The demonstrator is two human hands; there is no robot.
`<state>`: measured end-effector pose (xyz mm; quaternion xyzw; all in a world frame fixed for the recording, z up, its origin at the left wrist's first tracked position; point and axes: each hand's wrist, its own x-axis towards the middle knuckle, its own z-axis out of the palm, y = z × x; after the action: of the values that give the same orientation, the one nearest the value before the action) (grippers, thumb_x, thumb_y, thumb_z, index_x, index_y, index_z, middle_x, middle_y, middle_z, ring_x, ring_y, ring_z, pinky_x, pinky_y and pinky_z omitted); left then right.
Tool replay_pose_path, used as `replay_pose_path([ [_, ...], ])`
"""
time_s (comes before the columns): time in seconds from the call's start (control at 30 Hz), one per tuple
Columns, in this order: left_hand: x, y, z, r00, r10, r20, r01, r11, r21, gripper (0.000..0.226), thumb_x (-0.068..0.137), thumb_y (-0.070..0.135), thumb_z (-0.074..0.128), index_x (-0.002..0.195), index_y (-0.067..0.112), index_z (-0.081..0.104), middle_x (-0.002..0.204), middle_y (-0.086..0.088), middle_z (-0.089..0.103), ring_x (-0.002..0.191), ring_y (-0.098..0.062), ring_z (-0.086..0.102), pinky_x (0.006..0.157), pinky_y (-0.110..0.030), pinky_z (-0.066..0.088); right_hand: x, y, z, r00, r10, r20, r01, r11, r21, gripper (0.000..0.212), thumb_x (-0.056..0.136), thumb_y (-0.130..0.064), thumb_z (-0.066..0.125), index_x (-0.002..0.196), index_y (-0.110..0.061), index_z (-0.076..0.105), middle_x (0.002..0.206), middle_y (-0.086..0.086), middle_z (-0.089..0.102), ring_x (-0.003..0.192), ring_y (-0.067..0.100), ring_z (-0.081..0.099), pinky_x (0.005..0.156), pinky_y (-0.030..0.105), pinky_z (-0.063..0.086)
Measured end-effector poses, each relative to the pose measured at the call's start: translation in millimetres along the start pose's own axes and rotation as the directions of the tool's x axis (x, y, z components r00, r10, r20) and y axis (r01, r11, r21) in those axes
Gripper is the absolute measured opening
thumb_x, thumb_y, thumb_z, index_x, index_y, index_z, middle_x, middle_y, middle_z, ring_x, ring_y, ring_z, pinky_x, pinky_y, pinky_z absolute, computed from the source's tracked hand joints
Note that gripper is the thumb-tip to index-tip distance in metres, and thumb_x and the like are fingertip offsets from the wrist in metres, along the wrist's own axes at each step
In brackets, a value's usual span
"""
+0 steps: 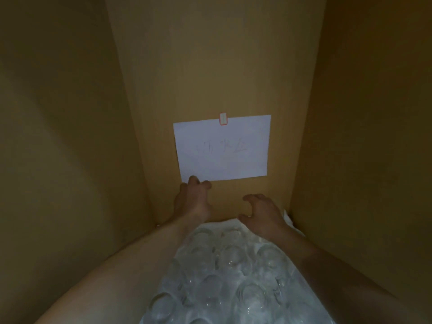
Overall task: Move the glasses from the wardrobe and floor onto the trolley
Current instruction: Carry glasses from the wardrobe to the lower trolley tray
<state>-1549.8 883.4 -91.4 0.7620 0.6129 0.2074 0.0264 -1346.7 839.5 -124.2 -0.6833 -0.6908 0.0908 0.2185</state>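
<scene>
Several clear glasses (pixel 233 272) stand upside down, packed close together on a white sheet (pixel 288 218) on the wardrobe shelf. Both my arms reach over them toward the back wall. My left hand (pixel 192 199) is at the rear left, its bent fingertips at the lower corner of a taped paper, and it holds nothing that I can see. My right hand (pixel 261 213) hovers over the far edge of the white sheet with its fingers loosely curled and spread, and no glass is in it. The trolley is out of view.
Tan wardrobe panels close in on the left (pixel 70 160), the right (pixel 374 148) and the back (pixel 210 66). A white paper note (pixel 222 148) is taped to the back panel above my hands. The light is dim.
</scene>
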Motion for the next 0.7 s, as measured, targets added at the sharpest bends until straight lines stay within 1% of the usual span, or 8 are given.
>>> replay_pose_path([
  [0.03, 1, 7, -1, 1.000, 0.023, -0.001, -0.023, 1.000, -0.012, 0.063, 0.082, 0.013, 0.070, 0.140, 0.030, 0.053, 0.134, -0.002, 0.043, 0.118, -0.026, 0.047, 0.090, -0.036, 0.052, 1, 6, -2, 1.000, 0.012, -0.003, -0.012, 1.000, -0.003, 0.067, 0.092, -0.048, 0.064, 0.150, -0.020, 0.044, 0.149, 0.006, 0.047, 0.134, 0.026, 0.046, 0.108, 0.038, 0.042],
  [0.1, 4, 21, -2, 0.998, 0.065, -0.005, -0.065, 0.998, -0.014, 0.063, 0.080, 0.017, 0.074, 0.138, 0.031, 0.053, 0.134, -0.002, 0.042, 0.116, -0.025, 0.046, 0.084, -0.034, 0.050, 3, 18, -6, 0.999, 0.033, -0.010, -0.033, 0.999, -0.013, 0.066, 0.092, -0.048, 0.065, 0.148, -0.019, 0.045, 0.147, 0.007, 0.049, 0.132, 0.027, 0.048, 0.106, 0.039, 0.044],
  [0.17, 7, 32, -2, 0.995, 0.097, 0.004, -0.097, 0.995, -0.006, 0.064, 0.075, 0.019, 0.076, 0.134, 0.031, 0.054, 0.130, -0.001, 0.042, 0.113, -0.025, 0.045, 0.076, -0.032, 0.046, 7, 32, -9, 0.998, 0.057, -0.004, -0.057, 0.998, -0.027, 0.065, 0.092, -0.046, 0.065, 0.147, -0.019, 0.046, 0.145, 0.008, 0.050, 0.130, 0.027, 0.049, 0.104, 0.039, 0.045],
  [0.23, 9, 42, 1, 0.993, 0.117, 0.014, -0.117, 0.993, 0.007, 0.062, 0.072, 0.020, 0.077, 0.128, 0.031, 0.053, 0.126, -0.002, 0.041, 0.112, -0.026, 0.043, 0.073, -0.033, 0.046, 13, 45, -10, 0.997, 0.082, -0.001, -0.082, 0.996, -0.034, 0.064, 0.091, -0.045, 0.066, 0.146, -0.018, 0.048, 0.143, 0.010, 0.052, 0.128, 0.029, 0.050, 0.104, 0.040, 0.045],
  [0.37, 14, 52, 11, 0.991, 0.130, 0.027, -0.130, 0.991, 0.035, 0.061, 0.068, 0.023, 0.080, 0.120, 0.030, 0.050, 0.122, -0.001, 0.038, 0.110, -0.024, 0.041, 0.075, -0.038, 0.052, 30, 64, -12, 0.990, 0.144, 0.006, -0.144, 0.990, -0.007, 0.066, 0.089, -0.047, 0.067, 0.146, -0.020, 0.048, 0.141, 0.010, 0.052, 0.126, 0.030, 0.051, 0.103, 0.039, 0.046],
  [0.5, 20, 54, 25, 0.991, 0.129, 0.048, -0.131, 0.991, 0.040, 0.064, 0.067, 0.026, 0.081, 0.121, 0.032, 0.048, 0.124, 0.001, 0.035, 0.113, -0.023, 0.038, 0.074, -0.035, 0.048, 51, 79, -7, 0.984, 0.174, 0.024, -0.175, 0.985, 0.010, 0.066, 0.086, -0.049, 0.067, 0.144, -0.020, 0.051, 0.139, 0.011, 0.054, 0.124, 0.032, 0.052, 0.101, 0.040, 0.048],
  [0.6, 20, 53, 38, 0.992, 0.122, 0.030, -0.123, 0.992, 0.014, 0.065, 0.068, 0.030, 0.084, 0.123, 0.033, 0.049, 0.126, 0.002, 0.034, 0.118, -0.022, 0.037, 0.075, -0.031, 0.041, 68, 89, -3, 0.976, 0.206, 0.063, -0.203, 0.978, -0.054, 0.064, 0.087, -0.049, 0.065, 0.142, -0.020, 0.051, 0.137, 0.012, 0.053, 0.123, 0.034, 0.050, 0.100, 0.042, 0.048],
  [0.7, 17, 50, 50, 0.992, 0.123, 0.001, -0.123, 0.992, 0.013, 0.063, 0.070, 0.033, 0.084, 0.122, 0.034, 0.050, 0.127, 0.002, 0.034, 0.119, -0.023, 0.038, 0.076, -0.033, 0.045, 81, 99, 1, 0.963, 0.233, 0.139, -0.219, 0.970, -0.110, 0.062, 0.087, -0.048, 0.065, 0.139, -0.018, 0.049, 0.135, 0.016, 0.050, 0.124, 0.037, 0.047, 0.099, 0.043, 0.047],
])
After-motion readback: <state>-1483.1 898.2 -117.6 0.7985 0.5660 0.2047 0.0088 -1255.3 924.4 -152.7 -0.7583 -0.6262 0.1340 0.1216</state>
